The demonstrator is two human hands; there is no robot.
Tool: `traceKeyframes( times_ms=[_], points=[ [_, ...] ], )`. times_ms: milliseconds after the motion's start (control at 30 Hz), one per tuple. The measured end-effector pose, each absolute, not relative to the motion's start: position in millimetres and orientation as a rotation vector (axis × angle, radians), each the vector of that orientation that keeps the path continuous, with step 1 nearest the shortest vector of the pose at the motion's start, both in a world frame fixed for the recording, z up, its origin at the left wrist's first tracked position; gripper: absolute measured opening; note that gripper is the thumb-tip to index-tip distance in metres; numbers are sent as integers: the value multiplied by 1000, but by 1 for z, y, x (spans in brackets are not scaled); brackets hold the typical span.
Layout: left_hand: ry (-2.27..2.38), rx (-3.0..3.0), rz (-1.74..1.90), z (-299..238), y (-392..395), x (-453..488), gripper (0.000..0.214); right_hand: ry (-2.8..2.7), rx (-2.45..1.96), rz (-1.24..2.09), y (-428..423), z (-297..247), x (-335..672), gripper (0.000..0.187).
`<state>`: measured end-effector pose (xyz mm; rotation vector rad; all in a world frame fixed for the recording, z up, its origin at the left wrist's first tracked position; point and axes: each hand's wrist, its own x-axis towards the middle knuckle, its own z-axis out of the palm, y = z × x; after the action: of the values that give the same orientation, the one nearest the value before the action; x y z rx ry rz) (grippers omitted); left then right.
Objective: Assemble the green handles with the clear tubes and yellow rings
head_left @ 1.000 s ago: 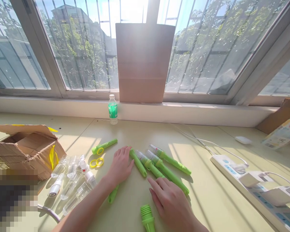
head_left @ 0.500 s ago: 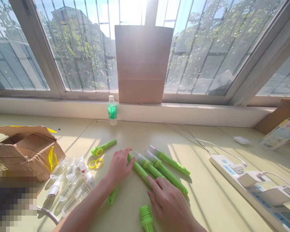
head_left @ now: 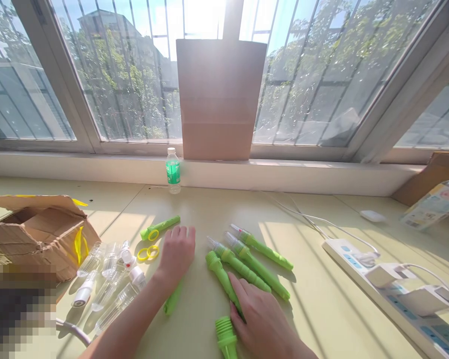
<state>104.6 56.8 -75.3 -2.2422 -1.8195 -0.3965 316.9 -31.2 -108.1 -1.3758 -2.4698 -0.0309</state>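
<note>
My right hand (head_left: 264, 314) is closed on the lower part of a green plastic tube (head_left: 219, 269), whose wide threaded end points away from me. To the left, my left hand (head_left: 177, 252) bends over the upper end of another green tube (head_left: 172, 299); its fingertips are hidden, but it appears closed on that tube. Right of the held tube lie several green tubes with clear tips (head_left: 260, 249). A threaded green piece (head_left: 225, 334) is near the front edge of the view. Beyond my left hand lie a green tube (head_left: 164, 227) and yellow rings (head_left: 147, 253).
Clear plastic covers (head_left: 107, 294) and white-ended parts (head_left: 84, 294) are heaped at left beside an open cardboard box (head_left: 65, 244). A bottle (head_left: 173, 172) stands by the window sill. At right is a power strip (head_left: 359, 279) with plugs and cables.
My left hand has left the threaded end of the tube in my right hand and moved left to the other tube, which has shifted slightly. My right hand keeps its tube.
</note>
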Motion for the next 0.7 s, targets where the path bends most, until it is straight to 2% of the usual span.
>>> traceKeyframes(
  times_ms=[133,300,533,700],
  points=[
    [-2019,-1986,-302,-74,63,87,33,-2426,-1410,-14,-33,-105,316,44],
    [-2121,-1893,-209,-76,68,70,28,-2414,-1391,-11,-33,-104,317,43],
    [-1925,-2062,-290,-63,65,82,30,-2380,-1389,22,-34,-102,317,48],
    [-1772,-2254,-273,-82,59,98,18,-2392,-1396,70,-33,-101,317,46]
  ],
)
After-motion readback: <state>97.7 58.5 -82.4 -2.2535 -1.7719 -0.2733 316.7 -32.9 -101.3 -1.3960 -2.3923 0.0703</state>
